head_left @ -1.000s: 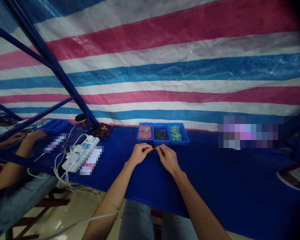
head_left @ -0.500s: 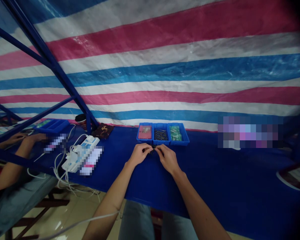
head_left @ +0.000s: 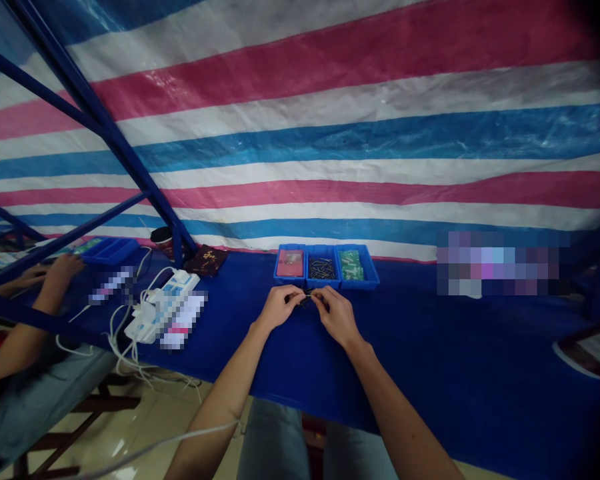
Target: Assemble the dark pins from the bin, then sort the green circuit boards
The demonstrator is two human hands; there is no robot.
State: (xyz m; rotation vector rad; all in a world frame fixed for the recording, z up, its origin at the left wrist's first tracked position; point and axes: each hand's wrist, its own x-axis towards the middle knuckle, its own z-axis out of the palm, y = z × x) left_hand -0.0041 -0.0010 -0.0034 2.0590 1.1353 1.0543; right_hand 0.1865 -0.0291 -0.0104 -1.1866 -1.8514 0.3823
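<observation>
Grip: The wearer's left hand and right hand nearly meet just in front of the middle blue bin, each with thumb and finger pinched close on a small, thin dark part; it is too small and blurred to tell exactly what it is.
Bins: The middle bin, the landmark here, holds a tangle of thin dark pieces. Touching its left side is a bin with a flat pink item; touching its right side, one with green pieces.
Tabletop: A smooth deep-blue surface spreads under the bin and far to its right. To the bin's left lie a brown packet, a white power strip and looped white cables; a dark cup stands beyond the packet.
Neighbour: Well left of the bin, a co-worker's hands work near another blue tray.
Room: Behind the bin hangs a wrinkled tarp striped white, blue and pinkish red. Left of it slants a blue metal frame. Below and left, a glossy pale floor shows past the table edge.
</observation>
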